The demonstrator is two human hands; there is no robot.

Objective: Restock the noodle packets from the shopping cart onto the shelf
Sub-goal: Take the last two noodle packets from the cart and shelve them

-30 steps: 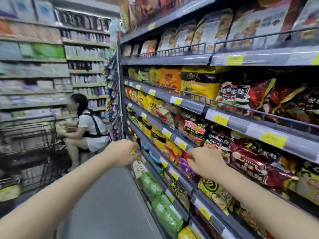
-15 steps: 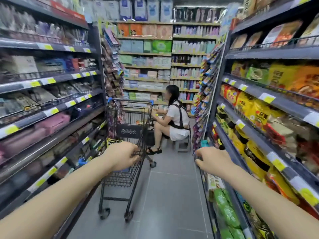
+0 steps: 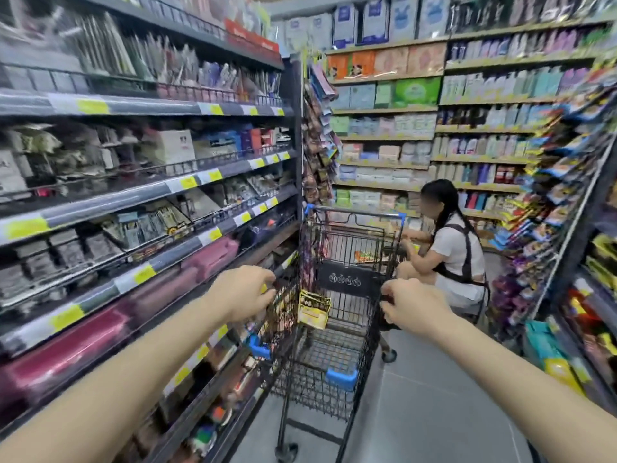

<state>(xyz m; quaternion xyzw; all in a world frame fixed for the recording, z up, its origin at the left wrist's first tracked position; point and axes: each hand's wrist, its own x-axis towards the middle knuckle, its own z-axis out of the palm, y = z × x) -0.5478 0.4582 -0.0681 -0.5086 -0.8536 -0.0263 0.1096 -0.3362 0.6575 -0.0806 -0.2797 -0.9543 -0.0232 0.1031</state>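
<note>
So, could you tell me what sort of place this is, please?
A supermarket aisle, it seems: stocked shelves with yellow price tags line both sides, and a black wire shopping cart holding a yellow noodle packet stands ahead.

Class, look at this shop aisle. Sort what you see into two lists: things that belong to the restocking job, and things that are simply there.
Part of the job:
- black wire shopping cart with blue corner guards
- yellow noodle packets inside the cart
- left hand and right hand, both reaching at the cart

Just there:
- maroon rolls on the left-hand shelf
- seated person in a white top
- green boxes on the far shelf
</note>
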